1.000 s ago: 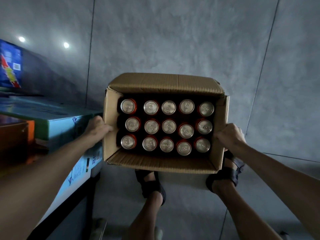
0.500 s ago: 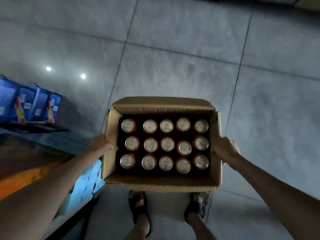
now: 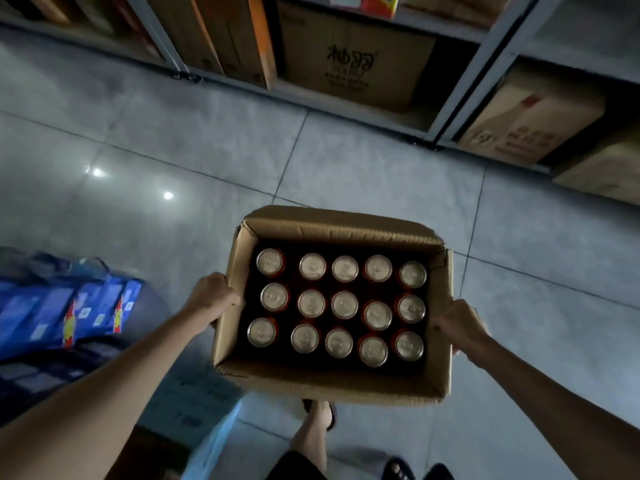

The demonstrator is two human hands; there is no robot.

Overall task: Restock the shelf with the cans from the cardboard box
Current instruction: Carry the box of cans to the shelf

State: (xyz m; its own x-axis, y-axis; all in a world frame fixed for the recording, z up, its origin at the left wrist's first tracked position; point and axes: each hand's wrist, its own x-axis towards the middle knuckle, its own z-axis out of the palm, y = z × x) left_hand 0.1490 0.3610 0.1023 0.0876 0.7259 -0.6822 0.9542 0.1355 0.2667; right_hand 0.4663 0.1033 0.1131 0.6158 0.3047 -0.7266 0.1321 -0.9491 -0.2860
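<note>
We hold the cardboard box off the floor, one hand at each short end. Its long axis runs left to right between our arms. Our left hand is curled round the left wall near the rim. Our right hand is curled against the right wall. How far the fingers reach under the box we cannot tell.

The cans stand upright inside, tops up, in three rows of five. They lie between our two hands, and neither hand touches one. The left column sits just beside the left hand and the right column just beside the right hand, so both hands are about equally near.

What the next move turns on, we judge, is the shelf. It lies on the far side, straight beyond the box's far flap, with bare floor between. Its lower level already holds brown cartons. Blue packs lie to our near left.

No can has left the box yet. Both hands are taken up, so the box probably has to be set down or rested first.
</note>
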